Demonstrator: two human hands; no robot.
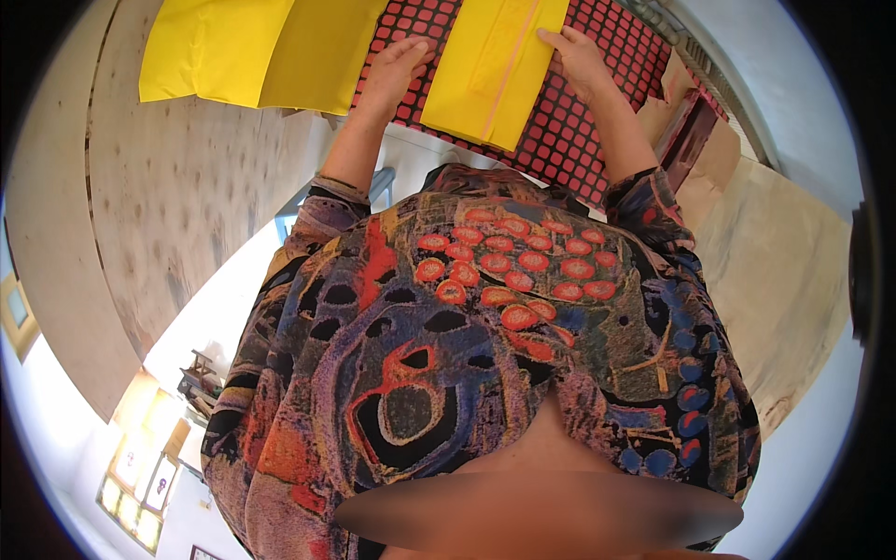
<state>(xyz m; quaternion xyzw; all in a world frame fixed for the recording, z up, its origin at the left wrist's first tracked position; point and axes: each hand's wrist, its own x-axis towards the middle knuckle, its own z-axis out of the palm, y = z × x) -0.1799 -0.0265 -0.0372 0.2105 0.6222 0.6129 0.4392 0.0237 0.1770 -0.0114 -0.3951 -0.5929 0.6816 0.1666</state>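
Observation:
A long yellow folded sheet (471, 89), paper or thin fabric, lies on a red-and-black patterned cover (579, 131). An orange-pink line runs along its length. My right hand (581, 65) is at the sheet's right edge, thumb on top and the fingers closed against it. On the left side my left hand (392, 79) hovers over or rests on the cover, its fingers loosely bent and apart from the sheet, with nothing seen in them. Further left spreads a larger yellow piece (252, 56) with a fold down it, its edge close to my left wrist.
Pale wooden boards (205, 177) stretch out on the left, and another wooden panel (765, 252) is at the right. Torn brown cardboard (714, 154) sits beside the cover's right edge. A blue frame piece (381, 187) shows below my left forearm.

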